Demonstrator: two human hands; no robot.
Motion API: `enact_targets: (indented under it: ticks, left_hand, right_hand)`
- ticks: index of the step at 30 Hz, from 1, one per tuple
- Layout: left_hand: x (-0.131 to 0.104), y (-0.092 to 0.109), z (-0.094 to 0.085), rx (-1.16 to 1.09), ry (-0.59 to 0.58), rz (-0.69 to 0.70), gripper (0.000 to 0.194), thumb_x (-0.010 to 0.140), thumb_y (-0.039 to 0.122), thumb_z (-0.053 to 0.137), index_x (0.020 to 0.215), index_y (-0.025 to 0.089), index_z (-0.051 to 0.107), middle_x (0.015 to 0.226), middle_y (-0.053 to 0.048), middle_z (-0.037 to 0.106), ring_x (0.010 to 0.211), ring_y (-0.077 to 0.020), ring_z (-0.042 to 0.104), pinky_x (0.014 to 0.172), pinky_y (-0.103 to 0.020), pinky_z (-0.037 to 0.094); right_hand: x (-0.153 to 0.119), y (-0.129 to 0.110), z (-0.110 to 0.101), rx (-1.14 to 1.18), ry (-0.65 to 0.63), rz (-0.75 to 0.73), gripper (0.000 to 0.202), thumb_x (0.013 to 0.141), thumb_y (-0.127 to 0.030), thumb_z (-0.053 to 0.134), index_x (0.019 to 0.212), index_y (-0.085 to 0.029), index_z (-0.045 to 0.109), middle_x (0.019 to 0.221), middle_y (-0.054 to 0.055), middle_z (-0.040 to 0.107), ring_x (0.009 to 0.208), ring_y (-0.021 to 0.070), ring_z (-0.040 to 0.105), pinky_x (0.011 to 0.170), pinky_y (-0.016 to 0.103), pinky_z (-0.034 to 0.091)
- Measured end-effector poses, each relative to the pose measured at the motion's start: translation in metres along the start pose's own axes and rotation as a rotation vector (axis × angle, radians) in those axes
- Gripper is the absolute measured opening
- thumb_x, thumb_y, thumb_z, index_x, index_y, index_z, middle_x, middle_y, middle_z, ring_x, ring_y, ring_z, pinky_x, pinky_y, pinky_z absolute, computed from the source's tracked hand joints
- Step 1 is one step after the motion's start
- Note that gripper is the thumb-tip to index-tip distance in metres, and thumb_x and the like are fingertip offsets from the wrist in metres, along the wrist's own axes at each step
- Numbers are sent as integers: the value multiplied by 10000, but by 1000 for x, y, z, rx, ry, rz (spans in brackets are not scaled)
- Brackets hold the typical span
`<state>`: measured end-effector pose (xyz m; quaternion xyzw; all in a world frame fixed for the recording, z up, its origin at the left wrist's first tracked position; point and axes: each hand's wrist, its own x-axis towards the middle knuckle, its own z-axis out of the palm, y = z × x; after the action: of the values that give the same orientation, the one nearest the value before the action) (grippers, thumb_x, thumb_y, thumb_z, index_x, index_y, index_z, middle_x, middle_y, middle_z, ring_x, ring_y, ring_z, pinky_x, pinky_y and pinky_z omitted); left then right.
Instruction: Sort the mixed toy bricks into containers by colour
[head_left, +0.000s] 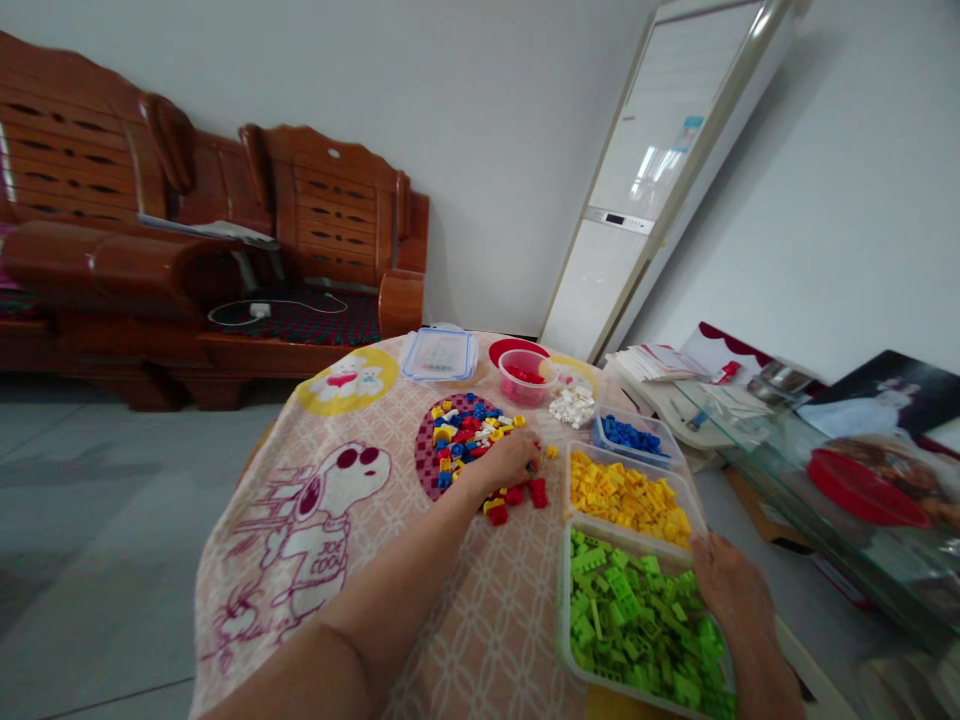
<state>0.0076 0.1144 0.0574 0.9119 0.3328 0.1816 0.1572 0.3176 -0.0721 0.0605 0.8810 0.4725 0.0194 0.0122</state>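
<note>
Head view: mixed bricks (466,432) lie beside the left fingers (531,447), whose grip I cannot tell.

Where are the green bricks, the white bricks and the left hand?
Green bricks (637,615): head view, middle of the heap in the nearest box.
White bricks (572,408): head view, middle of the small pile on the tablecloth.
Left hand (514,457): head view, back of the hand.
</note>
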Motion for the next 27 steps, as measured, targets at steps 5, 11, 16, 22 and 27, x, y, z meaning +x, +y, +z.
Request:
enact_targets:
  ticks: [5, 11, 16, 22, 27]
  left_hand:
    - [2, 3, -9, -14, 48, -83, 208, 727, 143, 656, 908, 162, 755, 1074, -88, 695, 1009, -202, 624, 915, -276, 474]
    - [8, 33, -4, -208, 169, -73, 201, 796, 232, 633, 939, 158, 753, 879, -50, 731, 790, -153, 641, 761, -233, 485]
    - [9, 60, 17, -295, 128, 18, 247, 809, 235, 633, 1028, 171, 728, 994, -58, 727, 789, -141, 639, 759, -229, 496]
    - [8, 67, 21, -222, 131, 3, 302, 806, 138, 578, 1079, 180, 699, 1021, -56, 718, 860, -154, 638, 842, -253, 494]
    - [9, 58, 15, -209, 164, -34, 297, 788, 98, 534, 1004, 166, 726, 975, -59, 731, 860, -166, 643, 838, -264, 496]
  right_hand:
    - [0, -1, -2, 17, -23, 30, 537, 975, -379, 196, 1092, -90, 632, 941, 194, 714, 898, 286, 691, 779, 367, 489]
    - [0, -2, -2, 25, -30, 30, 554, 976, -383, 178, 1107, -88, 629, 936, 193, 714, 907, 282, 692, 779, 361, 488]
    - [1, 0, 1, 28, -14, 23, 544, 977, -375, 187, 1100, -86, 631, 941, 201, 712, 917, 286, 691, 793, 368, 488]
    - [3, 1, 5, -1, 7, 23, 527, 977, -372, 206, 1065, -98, 647, 908, 184, 716, 907, 269, 691, 812, 362, 488]
    - [1, -2, 2, 5, -7, 31, 529, 978, -361, 205, 1069, -89, 649, 926, 185, 719, 915, 265, 691, 805, 348, 484]
